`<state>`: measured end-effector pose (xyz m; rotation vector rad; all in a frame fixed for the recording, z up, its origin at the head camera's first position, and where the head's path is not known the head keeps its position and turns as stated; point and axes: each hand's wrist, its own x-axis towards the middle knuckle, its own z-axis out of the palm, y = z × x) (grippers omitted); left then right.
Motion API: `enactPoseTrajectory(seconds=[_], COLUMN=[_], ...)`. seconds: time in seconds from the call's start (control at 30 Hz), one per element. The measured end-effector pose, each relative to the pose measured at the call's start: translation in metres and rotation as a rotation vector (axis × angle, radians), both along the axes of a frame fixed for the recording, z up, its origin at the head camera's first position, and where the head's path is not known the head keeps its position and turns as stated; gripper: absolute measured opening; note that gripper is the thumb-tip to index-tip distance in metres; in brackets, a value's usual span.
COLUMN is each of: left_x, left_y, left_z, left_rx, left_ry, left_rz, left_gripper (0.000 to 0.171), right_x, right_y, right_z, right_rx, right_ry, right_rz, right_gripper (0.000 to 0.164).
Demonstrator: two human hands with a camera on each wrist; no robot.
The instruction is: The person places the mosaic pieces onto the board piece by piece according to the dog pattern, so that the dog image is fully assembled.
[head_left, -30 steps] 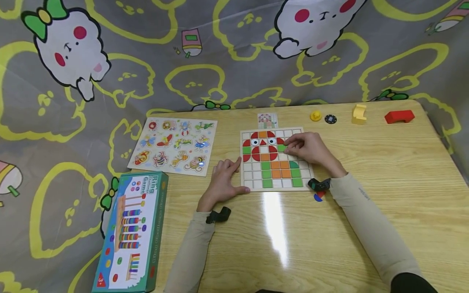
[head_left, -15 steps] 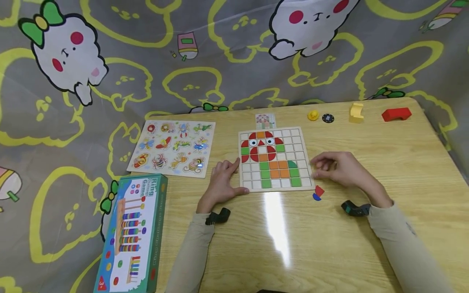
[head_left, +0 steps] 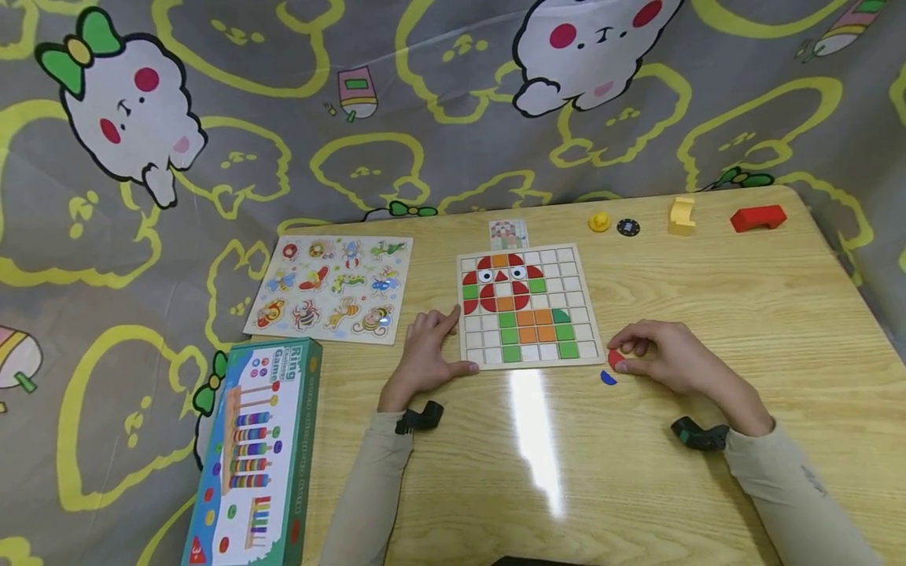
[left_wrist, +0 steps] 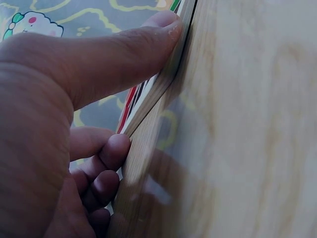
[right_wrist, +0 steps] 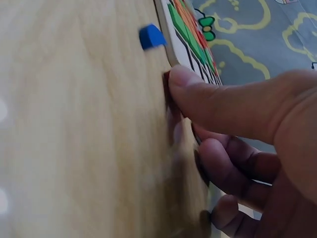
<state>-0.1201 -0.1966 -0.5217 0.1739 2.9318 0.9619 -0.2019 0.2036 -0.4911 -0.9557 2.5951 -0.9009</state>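
A wooden grid board (head_left: 575,299) bears flat red, orange and green tiles and two eye tiles. My left hand (head_left: 426,350) holds its near left corner, index finger at the left side and thumb at the front edge. In the left wrist view the thumb (left_wrist: 148,44) lies across the board's edge, the other fingers curled below. By the near right corner, my right hand (head_left: 665,354) pinches a small red tile (head_left: 616,359) between thumb and fingers, close to the table. A blue tile (head_left: 608,378) lies beside it, seen also in the right wrist view.
A picture card (head_left: 508,233) lies behind the board. To the left are an insect puzzle (head_left: 329,287) and a ring game box (head_left: 258,448). A yellow duck (head_left: 599,222), black chip (head_left: 627,227), yellow block (head_left: 682,216) and red block (head_left: 758,218) line the back right.
My right hand has moved from over the board to its near right corner and taken hold of the red tile. A green tile stays on the board. The left hand keeps its place.
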Motion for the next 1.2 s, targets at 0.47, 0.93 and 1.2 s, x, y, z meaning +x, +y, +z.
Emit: enactPoseTrajectory(seconds=[0.47,0.93,1.2], left_x=[-0.004,-0.002,-0.002], left_y=[-0.004,-0.006,-0.003], left_z=[0.000,-0.001,-0.001], left_rx=[-0.017,-0.017,-0.005], left_ry=[-0.002,0.004,0.009], left_rz=[-0.006,-0.002,-0.005], left_gripper=[0.109,0.109,0.109], right_x=[-0.007,-0.046,-0.067], right_y=[-0.001,-0.047,-0.092], right_z=[0.002,0.000,-0.003], right_rx=[0.063,-0.078,-0.135], right_ry=[0.090,-0.005,-0.090], right_rz=[-0.098,-0.101,-0.027], right_gripper=[0.028,0.028,0.029])
